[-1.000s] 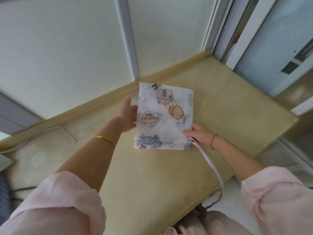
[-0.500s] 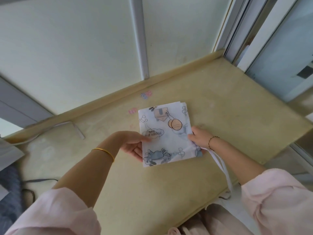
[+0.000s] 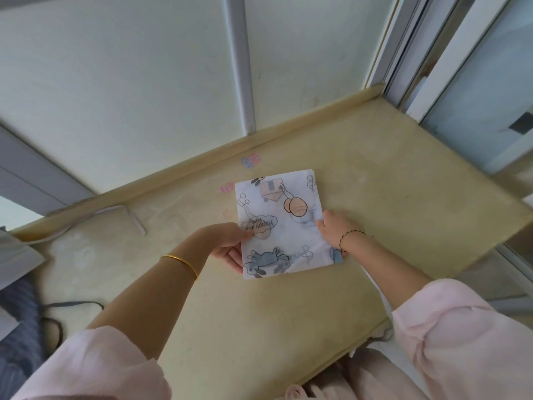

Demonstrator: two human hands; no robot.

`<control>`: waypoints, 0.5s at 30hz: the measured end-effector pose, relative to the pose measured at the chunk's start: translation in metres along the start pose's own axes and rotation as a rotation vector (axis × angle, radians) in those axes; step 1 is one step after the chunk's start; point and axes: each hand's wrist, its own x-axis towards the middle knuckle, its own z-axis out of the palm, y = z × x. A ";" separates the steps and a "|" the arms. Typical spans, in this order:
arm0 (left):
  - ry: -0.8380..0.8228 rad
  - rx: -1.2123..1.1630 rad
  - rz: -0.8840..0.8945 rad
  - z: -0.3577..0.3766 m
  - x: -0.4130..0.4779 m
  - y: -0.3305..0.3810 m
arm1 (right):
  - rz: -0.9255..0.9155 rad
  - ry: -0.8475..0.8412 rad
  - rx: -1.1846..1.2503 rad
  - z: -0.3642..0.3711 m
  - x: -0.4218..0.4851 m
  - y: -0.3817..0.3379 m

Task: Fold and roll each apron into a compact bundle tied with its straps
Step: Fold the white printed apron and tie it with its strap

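Though blotchy, beige counter (image 3: 403,197) under apron (image 3: 284,226).

You wear loose pale pink sleeves, pushed up: left sleeve (image 3: 95,368), right sleeve (image 3: 461,336). Plain gold bangle (image 3: 181,262) behind your left hand (image 3: 230,243); thin dark-and-gold bracelet (image 3: 350,235) behind your right hand (image 3: 331,229) (beaded or twisted, too small to tell).

The counter (image 3: 403,203) is free right of the apron (image 3: 284,226), a white strap (image 3: 134,221) lies left, and the wall (image 3: 144,82) blocks behind.
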 end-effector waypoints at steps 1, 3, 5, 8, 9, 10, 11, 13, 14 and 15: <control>0.129 0.113 0.007 0.003 -0.001 0.004 | -0.001 -0.003 -0.009 0.000 0.001 -0.001; 0.578 0.503 0.106 0.010 0.000 0.012 | 0.000 -0.011 -0.022 0.000 0.001 -0.002; 0.882 0.879 0.351 0.023 0.004 0.022 | 0.002 -0.016 -0.031 0.001 0.001 -0.002; 0.685 1.074 0.514 0.040 0.022 0.033 | 0.010 -0.034 -0.053 -0.002 -0.001 -0.003; 0.619 1.096 0.472 0.039 0.029 0.035 | 0.024 -0.039 -0.077 -0.005 -0.003 -0.004; 0.578 1.107 0.436 0.037 0.035 0.038 | 0.051 -0.032 -0.102 -0.009 -0.003 -0.004; 0.550 1.112 0.420 0.033 0.039 0.040 | 0.072 0.004 -0.121 -0.013 -0.005 -0.006; 0.493 1.122 0.408 0.028 0.043 0.045 | 0.049 0.177 -0.126 -0.024 -0.005 -0.015; 0.474 1.127 0.408 0.027 0.043 0.048 | -0.021 0.295 -0.142 -0.030 -0.002 -0.021; 0.468 1.134 0.417 0.026 0.042 0.049 | -0.119 0.386 -0.163 -0.036 0.002 -0.027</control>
